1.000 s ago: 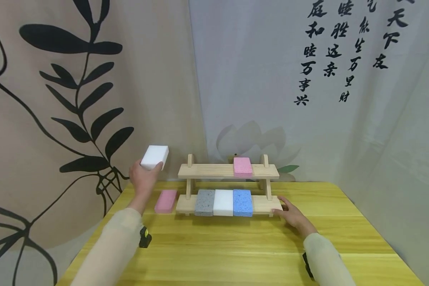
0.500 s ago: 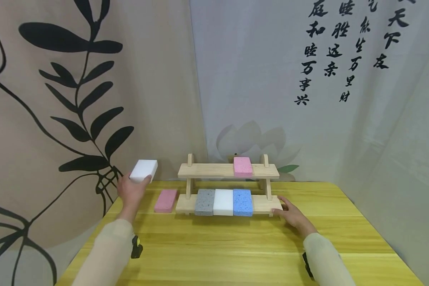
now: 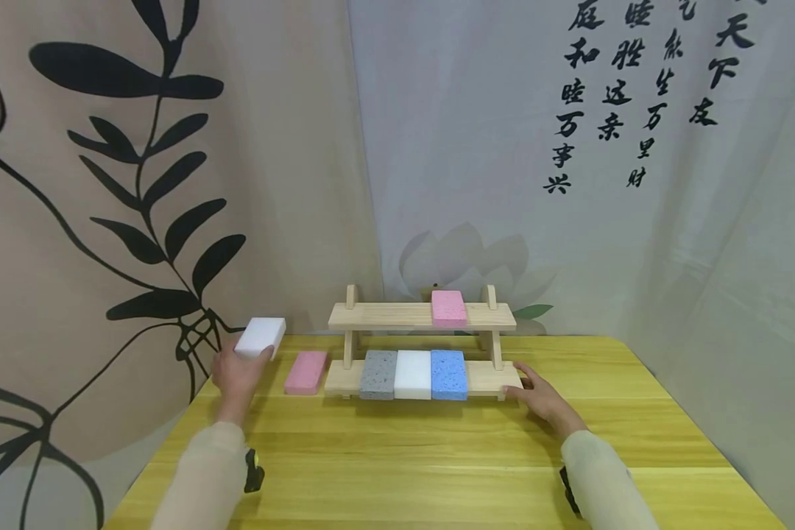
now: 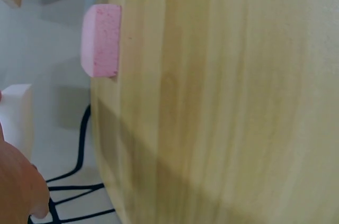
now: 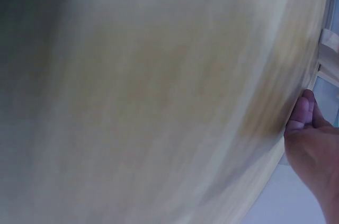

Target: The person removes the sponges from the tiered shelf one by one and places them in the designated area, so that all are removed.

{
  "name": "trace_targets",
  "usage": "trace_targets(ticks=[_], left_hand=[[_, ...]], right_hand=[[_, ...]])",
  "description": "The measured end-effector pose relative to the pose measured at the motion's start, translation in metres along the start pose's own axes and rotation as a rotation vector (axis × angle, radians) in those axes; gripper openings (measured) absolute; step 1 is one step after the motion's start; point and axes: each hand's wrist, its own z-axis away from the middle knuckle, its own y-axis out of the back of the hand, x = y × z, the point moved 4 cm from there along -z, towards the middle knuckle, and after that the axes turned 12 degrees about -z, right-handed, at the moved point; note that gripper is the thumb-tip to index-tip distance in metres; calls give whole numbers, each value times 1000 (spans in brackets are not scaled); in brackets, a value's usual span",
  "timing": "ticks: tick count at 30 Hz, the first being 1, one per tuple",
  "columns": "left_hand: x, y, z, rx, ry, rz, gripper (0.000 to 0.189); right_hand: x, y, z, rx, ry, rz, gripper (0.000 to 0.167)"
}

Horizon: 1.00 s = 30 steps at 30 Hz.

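The left hand [image 3: 240,374] holds a white sponge [image 3: 258,337] between thumb and fingers, at nine o'clock from the wooden rack [image 3: 379,313]. A pink sponge [image 3: 306,372] lies at the hand's three o'clock. The right hand [image 3: 545,402] touches the rack at four o'clock; whether its fingers grip is hard to tell.

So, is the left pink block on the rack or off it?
Off: the left pink block lies on the table, left of the rack.
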Motion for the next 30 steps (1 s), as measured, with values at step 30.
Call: trace_targets(ticks=[30], left_hand=[[-45,-34,13,-132,107,-20,88]], right_hand=[[3,1,-2,4,-9,6,87]])
